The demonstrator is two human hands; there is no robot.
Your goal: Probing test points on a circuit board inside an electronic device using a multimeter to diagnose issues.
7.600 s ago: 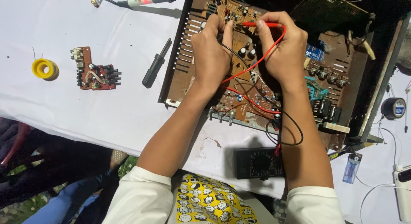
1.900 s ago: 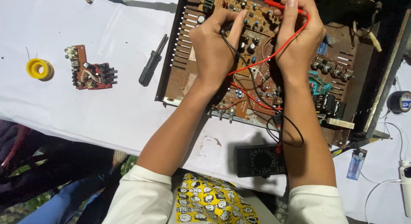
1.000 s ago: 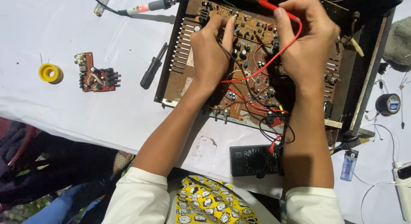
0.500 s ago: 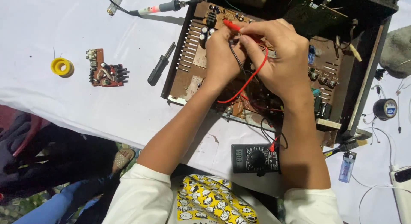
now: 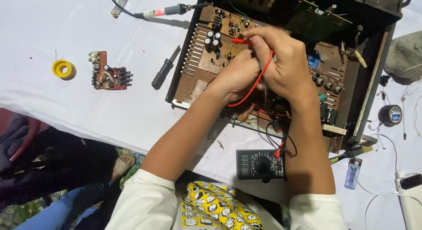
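The step in hand appears to be probing: the person is testing points on the brown printed circuit board [image 5: 206,58] that lies inside the open black metal chassis [image 5: 369,93].

The right hand [image 5: 285,67] is clenched around the red test probe [image 5: 241,41], whose tip rests on the board just right of the cluster of cylindrical capacitors [image 5: 212,40]. The left hand [image 5: 237,76] lies on the board directly below the probe, touching the right hand; whether it grips a second probe cannot be told (its fingers are hidden under the right hand). The red lead wire [image 5: 255,82] loops from the probe across the left hand and runs off the chassis's near edge toward the black digital multimeter [image 5: 260,164], which lies on the white tablecloth [image 5: 66,111] just outside that edge.

The next move would probably call for keeping the tip steady on one solder point without bridging neighbours.

Open room lies left of the chassis: the black-handled screwdriver [image 5: 165,69] is just beside its left wall, and the small red circuit module [image 5: 109,76] and yellow solder spool [image 5: 64,69] are farther left. The soldering iron [image 5: 169,11] reaches the chassis's far-left corner. The right wall of the chassis stands raised, limiting sideways movement.
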